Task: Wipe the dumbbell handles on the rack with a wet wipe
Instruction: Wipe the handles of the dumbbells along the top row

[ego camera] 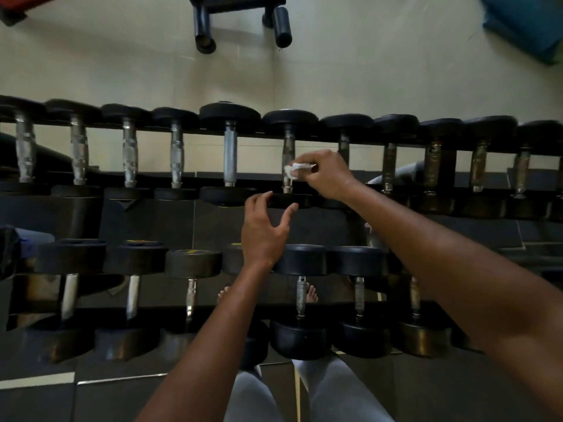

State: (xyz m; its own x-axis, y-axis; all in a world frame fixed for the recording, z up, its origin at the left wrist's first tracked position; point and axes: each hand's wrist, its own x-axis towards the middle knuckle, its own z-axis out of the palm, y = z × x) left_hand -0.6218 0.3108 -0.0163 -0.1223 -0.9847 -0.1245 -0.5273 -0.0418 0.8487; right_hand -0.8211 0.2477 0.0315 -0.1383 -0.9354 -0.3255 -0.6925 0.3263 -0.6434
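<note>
No readable text, brand or number anywhere. Small yellow marks on the end faces of lower-row dumbbells (193, 263), too blurred to read. Nothing legible on the upper-row dumbbells (230, 153) or the rack (335, 137).

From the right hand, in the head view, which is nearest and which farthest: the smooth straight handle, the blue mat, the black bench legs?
From the right hand:
1. Smooth straight handle, just to its left on the upper rack row.
2. Black bench legs, on the floor beyond.
3. Blue mat, far top right corner.
</note>
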